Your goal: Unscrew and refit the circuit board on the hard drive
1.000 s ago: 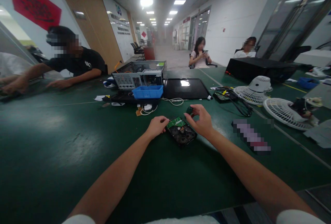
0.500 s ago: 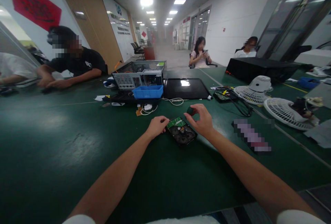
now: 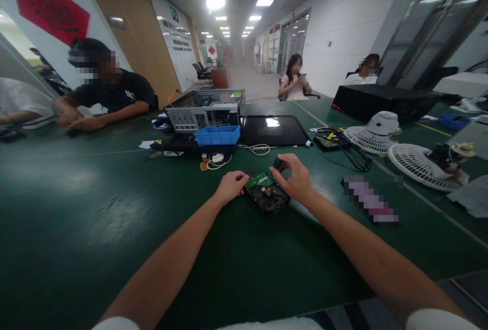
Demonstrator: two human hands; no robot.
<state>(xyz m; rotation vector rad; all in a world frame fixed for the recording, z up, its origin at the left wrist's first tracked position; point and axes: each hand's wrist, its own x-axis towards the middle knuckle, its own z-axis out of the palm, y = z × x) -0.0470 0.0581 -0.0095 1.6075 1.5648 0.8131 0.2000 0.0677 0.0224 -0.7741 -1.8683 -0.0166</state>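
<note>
A hard drive (image 3: 268,196) lies on the green table (image 3: 125,218) with its green circuit board facing up. My left hand (image 3: 231,186) is closed at the drive's left corner, its fingertips gripping the edge. Just above the drive's right side is my right hand (image 3: 293,175), thumb and fingers curled in a pinch around a small dark thing too small to make out.
Beyond the drive stand an open computer case (image 3: 206,111), a blue tray (image 3: 217,136) and a black panel (image 3: 276,130). Cables (image 3: 358,157), fan parts (image 3: 419,167) and a blurred phone-like item (image 3: 369,200) lie right. People sit around the table.
My right hand has shifted very slightly left over the drive. My left hand and the drive have stayed in place.
</note>
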